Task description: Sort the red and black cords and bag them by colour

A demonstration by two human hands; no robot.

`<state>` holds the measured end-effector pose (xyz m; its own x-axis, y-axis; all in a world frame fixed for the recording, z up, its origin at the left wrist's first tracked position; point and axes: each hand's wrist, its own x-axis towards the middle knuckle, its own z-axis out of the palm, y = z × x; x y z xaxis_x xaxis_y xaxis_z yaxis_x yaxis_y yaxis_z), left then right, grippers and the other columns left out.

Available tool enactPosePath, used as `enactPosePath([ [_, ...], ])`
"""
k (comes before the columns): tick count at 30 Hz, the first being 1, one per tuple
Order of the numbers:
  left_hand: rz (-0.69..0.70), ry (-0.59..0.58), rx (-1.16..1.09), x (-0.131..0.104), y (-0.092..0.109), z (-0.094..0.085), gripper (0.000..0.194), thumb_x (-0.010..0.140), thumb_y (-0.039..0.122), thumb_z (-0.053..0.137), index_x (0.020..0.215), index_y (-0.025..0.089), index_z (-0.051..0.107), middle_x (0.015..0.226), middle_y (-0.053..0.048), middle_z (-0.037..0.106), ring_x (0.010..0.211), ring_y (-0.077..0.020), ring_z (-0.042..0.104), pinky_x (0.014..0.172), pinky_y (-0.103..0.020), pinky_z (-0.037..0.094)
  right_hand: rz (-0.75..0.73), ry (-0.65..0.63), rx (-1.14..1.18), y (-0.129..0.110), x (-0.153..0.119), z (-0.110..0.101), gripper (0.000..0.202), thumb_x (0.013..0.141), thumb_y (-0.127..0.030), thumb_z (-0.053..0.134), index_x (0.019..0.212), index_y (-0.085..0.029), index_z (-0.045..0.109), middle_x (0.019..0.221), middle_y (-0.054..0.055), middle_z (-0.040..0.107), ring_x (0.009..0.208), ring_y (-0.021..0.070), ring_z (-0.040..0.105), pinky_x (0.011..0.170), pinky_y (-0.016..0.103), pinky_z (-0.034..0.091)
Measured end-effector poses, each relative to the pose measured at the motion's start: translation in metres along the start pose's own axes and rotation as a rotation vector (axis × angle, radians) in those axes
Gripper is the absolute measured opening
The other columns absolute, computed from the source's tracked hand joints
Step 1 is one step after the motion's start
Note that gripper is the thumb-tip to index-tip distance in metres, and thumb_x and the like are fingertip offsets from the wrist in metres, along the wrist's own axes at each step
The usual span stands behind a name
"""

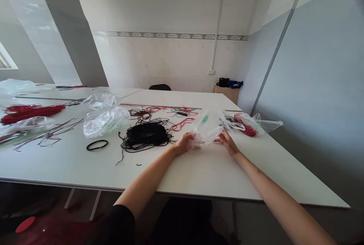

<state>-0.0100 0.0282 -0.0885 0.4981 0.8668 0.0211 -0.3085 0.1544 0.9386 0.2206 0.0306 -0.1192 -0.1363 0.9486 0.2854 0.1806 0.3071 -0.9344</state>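
Observation:
A crumpled clear plastic bag (209,123) with a green mark is between my two hands, just above the white table. My left hand (184,144) is closed on the bag's lower left edge. At the lower right edge, my right hand (228,142) grips the film with its fingers, part of them behind the plastic. Left of my left hand lies a loose bundle of black cord (146,135). Beyond the hands are red cords (182,124). To the right of the bag, a bundle of red cord (248,127) sits partly inside another clear bag (265,124).
More clear plastic bags (105,120) lie left of the black cord, near a black ring (97,145). Farther left is a large red cord bundle (34,112) and several thin loose cords (54,133). The white table's (199,176) front edge runs below my forearms. A dark chair back (160,87) stands behind.

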Motion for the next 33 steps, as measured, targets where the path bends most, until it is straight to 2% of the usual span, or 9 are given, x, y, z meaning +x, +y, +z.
enactPosePath([
  [4, 0.022, 0.0, -0.036, 0.0, 0.001, -0.001, 0.035, 0.066, 0.02, 0.053, 0.101, 0.015, 0.055, 0.092, -0.008, 0.063, 0.079, -0.0182, 0.06, 0.071, -0.033, 0.048, -0.009, -0.029, 0.134, -0.005, -0.001, 0.004, 0.071, 0.071, -0.071, 0.041, 0.123, -0.023, 0.034, 0.111, 0.009, 0.054, 0.091, 0.0222, 0.062, 0.092, 0.04, 0.04],
  [8, 0.051, -0.061, -0.051, -0.003, 0.006, 0.01, 0.045, 0.077, 0.046, 0.046, 0.108, 0.016, 0.057, 0.1, -0.009, 0.063, 0.094, -0.0233, 0.057, 0.082, -0.036, 0.043, -0.03, -0.068, 0.2, -0.015, -0.002, 0.024, 0.071, 0.065, -0.069, 0.051, 0.119, -0.024, 0.038, 0.111, 0.008, 0.053, 0.097, 0.0223, 0.059, 0.088, 0.036, 0.043],
  [13, 0.074, -0.118, 0.067, -0.006, 0.009, 0.014, 0.063, 0.078, 0.063, 0.03, 0.109, 0.016, 0.058, 0.109, -0.011, 0.061, 0.105, -0.0265, 0.053, 0.086, -0.038, 0.04, -0.031, -0.04, 0.239, -0.02, 0.007, 0.048, 0.041, 0.069, -0.049, 0.06, 0.098, -0.021, 0.055, 0.099, 0.006, 0.059, 0.093, 0.0206, 0.057, 0.082, 0.036, 0.046],
  [16, 0.14, 0.07, 0.23, -0.006, 0.008, 0.01, 0.055, 0.078, 0.06, 0.036, 0.113, 0.02, 0.052, 0.125, -0.011, 0.049, 0.11, -0.0253, 0.049, 0.082, -0.035, 0.043, -0.011, -0.05, 0.302, -0.019, 0.009, 0.05, 0.027, 0.069, -0.039, 0.059, 0.086, -0.019, 0.059, 0.087, 0.004, 0.062, 0.081, 0.0187, 0.058, 0.076, 0.034, 0.048],
  [19, 0.191, 0.229, 0.318, -0.005, 0.006, 0.008, 0.054, 0.076, 0.048, 0.051, 0.124, 0.029, 0.037, 0.135, -0.009, 0.036, 0.109, -0.0225, 0.05, 0.077, -0.032, 0.043, 0.01, -0.076, 0.358, -0.02, 0.006, 0.049, 0.02, 0.064, -0.03, 0.06, 0.08, -0.018, 0.06, 0.077, 0.001, 0.062, 0.073, 0.0166, 0.058, 0.072, 0.032, 0.049],
  [21, 0.192, 0.238, 0.341, -0.005, 0.003, 0.009, 0.061, 0.072, 0.042, 0.059, 0.126, 0.029, 0.033, 0.128, -0.011, 0.044, 0.1, -0.0204, 0.054, 0.073, -0.031, 0.044, 0.024, -0.096, 0.372, -0.022, 0.003, 0.049, 0.02, 0.062, -0.028, 0.061, 0.079, -0.018, 0.061, 0.076, 0.001, 0.063, 0.072, 0.0164, 0.058, 0.069, 0.031, 0.049],
  [23, 0.203, 0.243, 0.364, -0.003, 0.002, 0.01, 0.062, 0.068, 0.035, 0.065, 0.123, 0.025, 0.038, 0.108, -0.009, 0.057, 0.088, -0.0176, 0.057, 0.069, -0.028, 0.044, 0.032, -0.101, 0.376, -0.024, 0.001, 0.05, 0.023, 0.061, -0.027, 0.062, 0.082, -0.018, 0.062, 0.079, 0.001, 0.064, 0.073, 0.0168, 0.058, 0.069, 0.031, 0.049],
  [26, 0.256, 0.342, 0.388, 0.0, 0.005, 0.006, 0.054, 0.066, 0.028, 0.066, 0.115, 0.021, 0.045, 0.081, -0.002, 0.058, 0.071, -0.0125, 0.056, 0.064, -0.025, 0.043, 0.025, -0.057, 0.37, -0.027, 0.0, 0.048, 0.023, 0.062, -0.028, 0.062, 0.083, -0.018, 0.063, 0.082, 0.002, 0.064, 0.076, 0.017, 0.058, 0.069, 0.032, 0.05],
  [33, 0.391, 0.733, 0.362, 0.001, 0.023, -0.023, 0.044, 0.074, 0.022, 0.049, 0.117, 0.023, 0.038, 0.092, -0.004, 0.05, 0.069, -0.0107, 0.055, 0.057, -0.023, 0.046, -0.045, 0.06, 0.361, -0.025, 0.004, 0.035, 0.014, 0.062, -0.028, 0.064, 0.068, -0.015, 0.06, 0.067, 0.003, 0.061, 0.066, 0.0158, 0.058, 0.066, 0.032, 0.049],
])
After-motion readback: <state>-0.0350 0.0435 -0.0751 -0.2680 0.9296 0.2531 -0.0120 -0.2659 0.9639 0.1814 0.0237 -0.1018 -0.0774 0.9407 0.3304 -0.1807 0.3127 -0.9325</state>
